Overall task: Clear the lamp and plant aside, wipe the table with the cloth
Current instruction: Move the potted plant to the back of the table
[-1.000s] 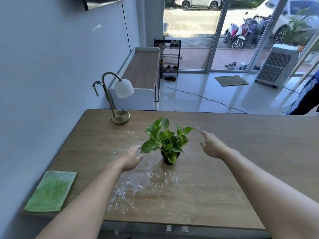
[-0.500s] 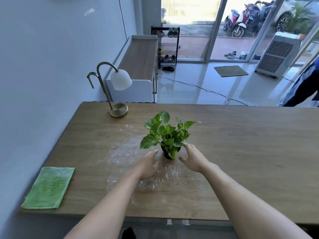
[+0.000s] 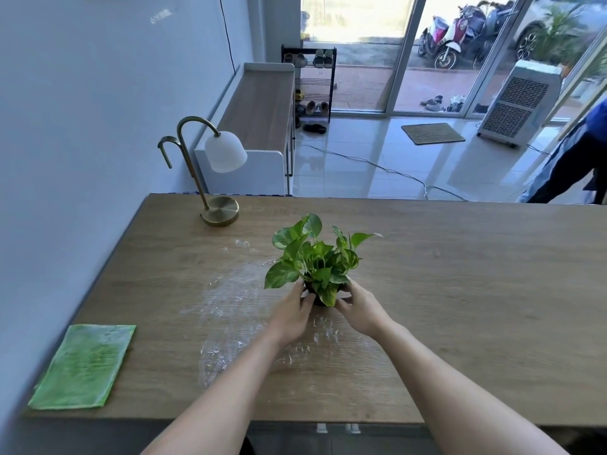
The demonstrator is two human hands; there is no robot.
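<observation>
2 hands, left grip (image 3: 290, 311) and right grip (image 3: 359, 310), clasp the plant (image 3: 315, 261) pot between them.

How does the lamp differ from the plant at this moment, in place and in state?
The lamp stands untouched at the far left of the table; the plant sits mid-table, its pot held by the left hand and right hand. The lamp is brass and white; the plant is green. Both stand upright.
</observation>
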